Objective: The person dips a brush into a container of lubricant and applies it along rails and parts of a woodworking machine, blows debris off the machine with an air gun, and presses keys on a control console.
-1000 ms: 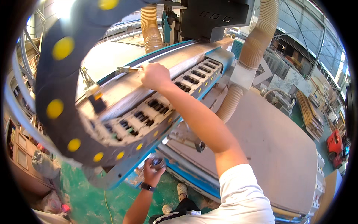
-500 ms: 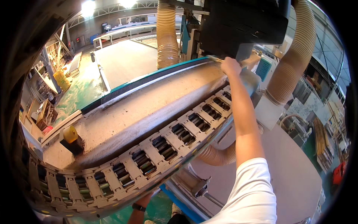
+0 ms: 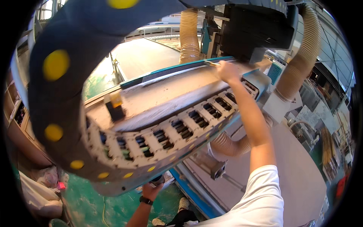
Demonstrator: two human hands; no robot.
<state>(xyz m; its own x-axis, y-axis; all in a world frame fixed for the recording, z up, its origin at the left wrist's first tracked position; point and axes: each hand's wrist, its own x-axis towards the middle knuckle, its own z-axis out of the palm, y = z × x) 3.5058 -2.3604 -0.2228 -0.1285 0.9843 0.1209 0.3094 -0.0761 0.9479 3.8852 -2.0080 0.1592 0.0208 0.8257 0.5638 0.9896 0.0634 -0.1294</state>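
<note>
My right hand [image 3: 228, 72] reaches far out over a dusty machine beam [image 3: 166, 90]. Its fingers are closed around a slim, light-handled tool [image 3: 211, 63] that looks like a small brush; the tip points left, at the teal-edged ribbed strip [image 3: 162, 73] along the beam's far side. Low in the picture, my left hand [image 3: 152, 191], with a dark watch on its wrist, is closed round a dark, rounded object [image 3: 156, 181]. The kind of that object cannot be made out, being partly behind the cable chain [image 3: 166, 140].
The cable chain, dotted yellow, curves up at left close before me. A black housing [image 3: 257, 32] hangs beyond my right hand. Ribbed hoses [image 3: 302, 53] stand at right and behind the beam. A yellow-and-black block [image 3: 114, 106] sits on the beam, above green floor [image 3: 85, 196].
The view has shifted, bringing the chain's upper curve into sight. My right hand has moved left along the beam with the tool. More of my left hand and its dark object now shows.
</note>
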